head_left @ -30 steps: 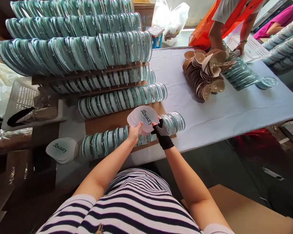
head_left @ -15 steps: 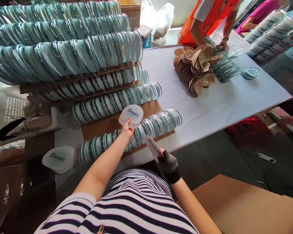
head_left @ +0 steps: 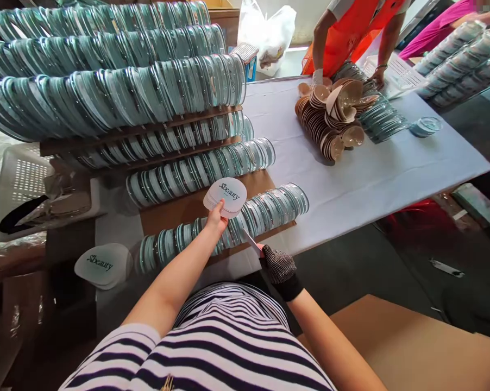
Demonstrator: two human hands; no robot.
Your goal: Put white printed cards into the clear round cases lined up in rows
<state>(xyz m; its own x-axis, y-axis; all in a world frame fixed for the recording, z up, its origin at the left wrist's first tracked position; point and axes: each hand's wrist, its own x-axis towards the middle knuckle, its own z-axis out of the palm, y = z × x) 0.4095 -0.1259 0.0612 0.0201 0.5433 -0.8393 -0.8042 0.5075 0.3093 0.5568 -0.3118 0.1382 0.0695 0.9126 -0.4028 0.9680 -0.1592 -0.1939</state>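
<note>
Clear cases hold white cards.

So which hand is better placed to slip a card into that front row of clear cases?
Probably the right hand: it pinches a single card beside the front row of cases, while the left hand grips the card stack.

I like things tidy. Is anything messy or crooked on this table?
Mostly neat. The tan cups at the far end stand out: their row has toppled into a loose heap. One clear round case sits alone, apart from the tidy rows of cases.
</note>
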